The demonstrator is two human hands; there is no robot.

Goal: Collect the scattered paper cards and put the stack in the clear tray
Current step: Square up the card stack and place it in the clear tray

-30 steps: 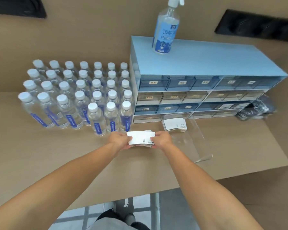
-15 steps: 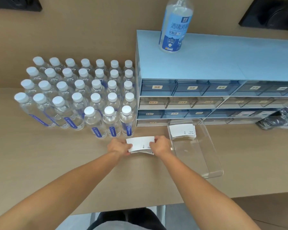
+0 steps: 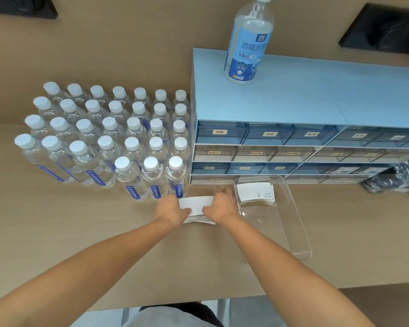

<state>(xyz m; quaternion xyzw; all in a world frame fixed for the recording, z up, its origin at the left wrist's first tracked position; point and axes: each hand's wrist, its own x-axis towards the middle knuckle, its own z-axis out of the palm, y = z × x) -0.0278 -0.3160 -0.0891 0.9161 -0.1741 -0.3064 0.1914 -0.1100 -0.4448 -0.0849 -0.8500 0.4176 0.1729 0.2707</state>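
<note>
While both hands press on it, the card stack (image 3: pixel 196 208) lies on the table (image 3: pixel 57 232) just left of the clear tray (image 3: pixel 293 223), touching neither tray wall as far as visible. Left hand (image 3: pixel 172 210) grips the stack's left end, thumb on top; right hand (image 3: pixel 221 206) clamps the right end, fingers curled over the far edge. Lower cards fan out a bit at the near edge. Inside the tray, at its far end, sits a 2nd pile of cards (image 3: pixel 255 193). Blue drawer unit (image 3: pixel 305 138) stands right behind the tray, w/ a spray bottle (image 3: pixel 247 43) on top. Water bottles (image 3: pixel 109 138) are grouped left of the tray, nearest ones just beyond the left hand.
</note>
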